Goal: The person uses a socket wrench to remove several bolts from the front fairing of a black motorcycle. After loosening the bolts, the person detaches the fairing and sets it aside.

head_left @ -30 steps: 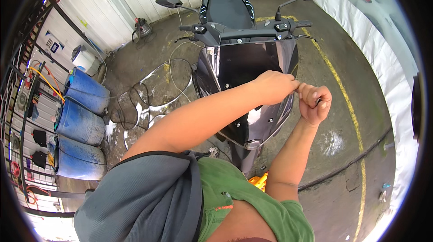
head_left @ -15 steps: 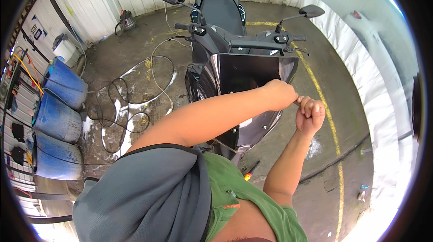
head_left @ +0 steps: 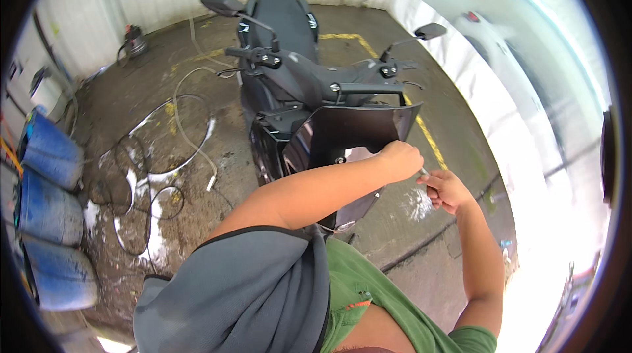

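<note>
Over the right-hand lower edge of the dark windscreen (head_left: 368, 119), the person's two hands met close together. The left hand (head_left: 399, 161) was closed, its fingers curled under, and its forearm crossed in front of the panel; whether anything sat inside that fist could not be told. Just beside it, the right hand (head_left: 447, 191) pinched a small grey piece (head_left: 424, 172) between thumb and fingers. That piece showed in the narrow gap between the hands, too small for its kind to be made out.

The windscreen belonged to a dark scooter (head_left: 296, 76), upright with its front toward the person and its seat (head_left: 286, 17) toward the floor's far edge. Blue barrels (head_left: 52, 211) stood in a row along the left edge of the concrete floor (head_left: 428, 254). Near its far left corner was a vacuum cleaner (head_left: 135, 42). Between barrels and scooter lay a pale hose (head_left: 212, 183) and white wet patches (head_left: 156, 238). White sheeting (head_left: 520, 175) ran along the right edge.
</note>
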Available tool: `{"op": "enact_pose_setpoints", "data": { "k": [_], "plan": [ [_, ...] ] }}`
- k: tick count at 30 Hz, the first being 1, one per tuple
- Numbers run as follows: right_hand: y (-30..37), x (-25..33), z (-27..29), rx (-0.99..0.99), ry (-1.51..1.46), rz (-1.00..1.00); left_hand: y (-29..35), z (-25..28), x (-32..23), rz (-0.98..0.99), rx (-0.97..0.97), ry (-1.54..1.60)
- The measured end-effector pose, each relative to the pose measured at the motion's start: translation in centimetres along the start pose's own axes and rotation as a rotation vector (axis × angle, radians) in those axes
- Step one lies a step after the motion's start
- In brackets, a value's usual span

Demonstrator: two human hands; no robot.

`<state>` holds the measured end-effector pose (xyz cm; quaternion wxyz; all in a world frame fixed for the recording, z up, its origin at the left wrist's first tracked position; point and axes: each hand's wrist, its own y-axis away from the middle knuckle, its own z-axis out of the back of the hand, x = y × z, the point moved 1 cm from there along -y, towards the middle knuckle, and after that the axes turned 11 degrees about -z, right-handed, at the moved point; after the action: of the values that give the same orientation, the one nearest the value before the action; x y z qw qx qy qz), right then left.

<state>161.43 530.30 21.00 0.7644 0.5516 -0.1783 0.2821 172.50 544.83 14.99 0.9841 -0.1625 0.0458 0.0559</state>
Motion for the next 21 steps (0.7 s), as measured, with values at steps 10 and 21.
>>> {"op": "enact_pose_setpoints", "data": {
  "k": [10,21],
  "plan": [
    [1.6,-0.8,-3.4,-0.586,0.315,0.58,-0.4,1.8,0.1,0.004,0.05,0.07],
    [1.4,-2.4,-2.9,-0.448,0.146,0.33,-0.1,1.3,0.1,0.017,0.024,0.014]
  ]
}}
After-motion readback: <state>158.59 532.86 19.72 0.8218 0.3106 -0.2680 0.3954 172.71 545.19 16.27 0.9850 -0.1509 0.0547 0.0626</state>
